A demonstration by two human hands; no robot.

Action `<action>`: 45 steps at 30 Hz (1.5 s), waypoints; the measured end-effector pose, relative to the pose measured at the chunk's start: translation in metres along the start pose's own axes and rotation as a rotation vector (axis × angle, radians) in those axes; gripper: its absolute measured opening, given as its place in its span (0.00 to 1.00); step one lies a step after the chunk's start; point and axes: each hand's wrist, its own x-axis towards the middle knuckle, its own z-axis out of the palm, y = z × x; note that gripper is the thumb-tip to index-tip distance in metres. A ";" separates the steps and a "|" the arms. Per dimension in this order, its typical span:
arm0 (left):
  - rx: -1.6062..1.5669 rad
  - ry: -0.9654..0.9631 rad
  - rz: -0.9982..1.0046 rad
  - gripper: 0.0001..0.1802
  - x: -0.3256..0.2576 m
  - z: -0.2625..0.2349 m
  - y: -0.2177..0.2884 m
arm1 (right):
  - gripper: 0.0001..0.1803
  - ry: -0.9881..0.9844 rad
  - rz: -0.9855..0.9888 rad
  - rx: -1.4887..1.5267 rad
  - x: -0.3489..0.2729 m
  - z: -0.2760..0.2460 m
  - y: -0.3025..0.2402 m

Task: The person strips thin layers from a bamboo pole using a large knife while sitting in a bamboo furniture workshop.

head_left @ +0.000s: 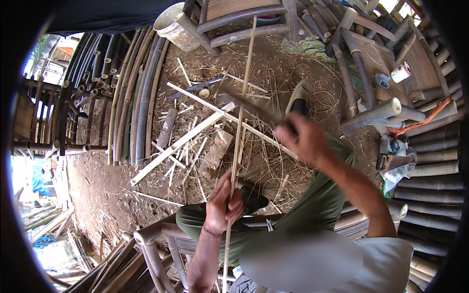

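Observation:
My left hand (221, 204) is closed around a long, thin bamboo strip (239, 134), which runs from my lap away toward a bamboo chair at the far side. In my right hand (307, 140) is the dark handle of a large knife (256, 108). Its blade, smeared by motion, points to the far left and overlaps the strip in view; whether they touch I cannot tell. On the ground beyond my left hand lie a wood block (216, 152), a wide pale bamboo slat (183, 143) and a narrower slat (202, 103) crossing near it.
Shavings and offcuts litter the dirt floor (105, 195). Bamboo poles (141, 97) lean at the left. A white bucket (178, 29) and a bamboo chair (242, 22) are at the far side. Another bamboo chair (359, 73) bears a white cup (400, 73) at right.

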 end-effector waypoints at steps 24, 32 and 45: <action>-0.106 -0.027 -0.250 0.29 -0.108 -0.031 -0.046 | 0.35 0.030 0.168 -0.368 0.051 -0.050 0.079; -0.113 -0.083 -0.268 0.29 -0.106 -0.042 -0.053 | 0.34 0.086 0.203 -0.344 0.058 -0.084 0.091; 0.197 0.087 -0.074 0.26 -0.060 -0.009 -0.031 | 0.31 0.237 0.264 -0.061 0.037 -0.050 0.055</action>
